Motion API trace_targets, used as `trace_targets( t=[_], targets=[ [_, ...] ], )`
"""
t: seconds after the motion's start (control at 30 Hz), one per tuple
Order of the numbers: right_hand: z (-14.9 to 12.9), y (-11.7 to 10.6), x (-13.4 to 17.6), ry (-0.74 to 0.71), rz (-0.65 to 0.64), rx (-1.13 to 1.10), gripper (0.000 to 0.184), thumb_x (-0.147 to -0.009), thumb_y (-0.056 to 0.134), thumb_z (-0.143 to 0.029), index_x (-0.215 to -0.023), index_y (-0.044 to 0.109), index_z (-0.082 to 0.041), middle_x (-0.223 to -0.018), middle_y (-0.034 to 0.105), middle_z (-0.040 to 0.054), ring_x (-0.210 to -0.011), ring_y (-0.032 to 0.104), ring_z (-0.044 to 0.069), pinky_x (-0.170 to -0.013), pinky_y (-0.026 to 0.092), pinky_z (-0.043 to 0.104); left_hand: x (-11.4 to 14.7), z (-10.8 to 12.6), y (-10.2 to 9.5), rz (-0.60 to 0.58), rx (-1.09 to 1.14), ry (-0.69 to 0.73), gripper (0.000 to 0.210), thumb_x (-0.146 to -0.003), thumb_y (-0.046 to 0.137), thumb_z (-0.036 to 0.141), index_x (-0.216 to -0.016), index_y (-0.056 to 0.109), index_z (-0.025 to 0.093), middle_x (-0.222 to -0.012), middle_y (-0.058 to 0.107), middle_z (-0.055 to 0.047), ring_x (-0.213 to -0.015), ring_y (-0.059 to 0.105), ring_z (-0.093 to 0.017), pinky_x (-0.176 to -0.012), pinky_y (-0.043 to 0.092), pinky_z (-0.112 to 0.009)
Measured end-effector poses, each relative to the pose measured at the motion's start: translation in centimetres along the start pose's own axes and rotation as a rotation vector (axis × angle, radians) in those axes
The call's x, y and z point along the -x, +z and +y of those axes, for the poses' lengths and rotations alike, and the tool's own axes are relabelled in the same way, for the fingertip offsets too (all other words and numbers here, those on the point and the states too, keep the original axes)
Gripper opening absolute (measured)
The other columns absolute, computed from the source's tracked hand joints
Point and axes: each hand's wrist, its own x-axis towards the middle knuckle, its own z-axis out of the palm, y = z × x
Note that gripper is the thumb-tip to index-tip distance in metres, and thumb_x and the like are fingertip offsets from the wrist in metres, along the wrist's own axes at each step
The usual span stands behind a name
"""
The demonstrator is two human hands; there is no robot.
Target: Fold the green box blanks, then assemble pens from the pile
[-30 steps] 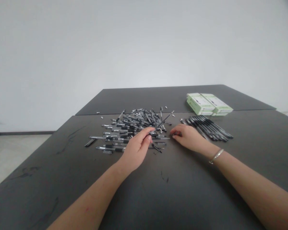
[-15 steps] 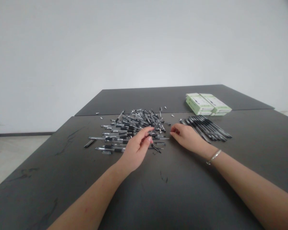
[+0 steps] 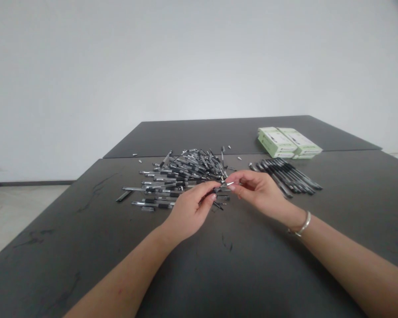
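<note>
My left hand is closed around a dark pen, whose front end points right. At that end, the thumb and fingers of my right hand pinch a small silver pen tip. The two hands nearly meet; the fingers partly cover the pen, and I cannot tell whether the tip is seated on it. Just behind and to the left of my hands lies a loose pile of clear-and-black pens. A row of capped pens lies beyond my right hand.
Green and white pen boxes are stacked at the back right of the dark table. Small silver tips are scattered behind the pile. A clear pen cap lies at the pile's front left. A pale wall stands behind.
My right hand has lifted off the table and moved left to the pen's end, with a silver tip showing in its fingers. The pen in my left hand has swung from slanting upward to nearly level.
</note>
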Motion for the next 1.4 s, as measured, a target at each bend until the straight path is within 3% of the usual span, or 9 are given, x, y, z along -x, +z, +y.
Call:
trace_targets(
  t=[0.27,1.0,1.4],
  targets=[
    [0.3,-0.07,0.17,-0.026,-0.042,0.054,0.015,-0.081,0.065,-0.027,-0.092,0.067,-0.016,-0.084,0.07,0.0044,-0.075,0.063,0.014,-0.069,0.052,0.027,0.0,0.52,-0.16,-0.067,-0.021,0.01,0.03,-0.093,0.046,0.02,-0.121,0.058,0.024,-0.116,0.067,-0.003,-0.104,0.061,-0.017,-0.091,0.046,-0.032],
    [0.35,0.25,0.45,-0.076,-0.157,0.216,0.011,-0.085,0.06,-0.02,-0.091,0.069,-0.017,-0.088,0.071,0.004,-0.075,0.063,0.014,-0.068,0.05,0.025,0.1,1.0,-0.04,-0.09,-0.126,-0.021,0.02,-0.092,0.049,0.023,-0.107,0.062,0.023,-0.101,0.07,-0.002,-0.091,0.065,-0.017,-0.08,0.049,-0.03],
    [0.18,0.19,0.49,-0.127,-0.214,0.442,0.022,-0.092,0.053,-0.032,-0.084,0.067,-0.016,-0.076,0.065,0.0028,-0.07,0.058,0.013,-0.063,0.042,0.024,0.36,0.86,0.26,-0.039,-0.178,-0.018,0.013,-0.088,0.055,0.022,-0.101,0.057,0.023,-0.093,0.072,0.0,-0.083,0.068,-0.016,-0.071,0.05,-0.028]
  ],
)
